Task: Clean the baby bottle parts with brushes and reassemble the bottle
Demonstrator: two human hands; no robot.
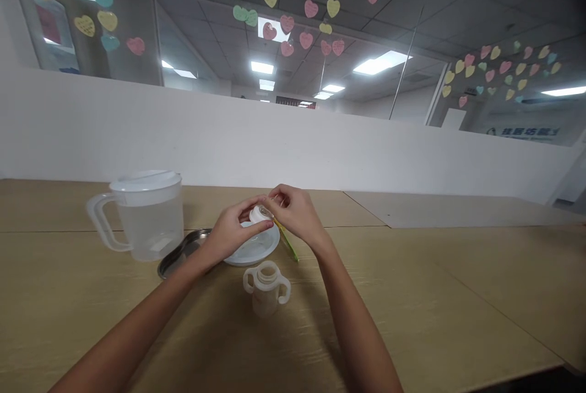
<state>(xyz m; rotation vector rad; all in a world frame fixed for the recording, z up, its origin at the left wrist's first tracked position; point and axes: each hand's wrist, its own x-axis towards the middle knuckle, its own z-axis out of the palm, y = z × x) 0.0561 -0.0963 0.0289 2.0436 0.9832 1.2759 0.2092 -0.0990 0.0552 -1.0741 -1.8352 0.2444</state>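
Note:
My left hand (231,229) grips a white baby bottle collar (260,214), fingers and thumb around its sides. My right hand (295,213) is closed at the collar's right side, pinching what looks like a clear nipple in it; the fingertips partly hide it. Both hands are above a shallow white bowl (251,252). Nearer to me stands an uncapped baby bottle (266,289), upright, with a handle on each side and its mouth exposed. Beneath my right hand, a thin green and yellow stick-like tool (288,243) lies by the bowl's right side.
A lidded clear plastic pitcher (153,222) with a handle stands at the left. Beside it, a metal kidney-shaped tray (176,259) is partly covered by my left forearm. The wooden table (434,295) meets a white wall (274,143) with glass above it, dotted with heart-shaped notes.

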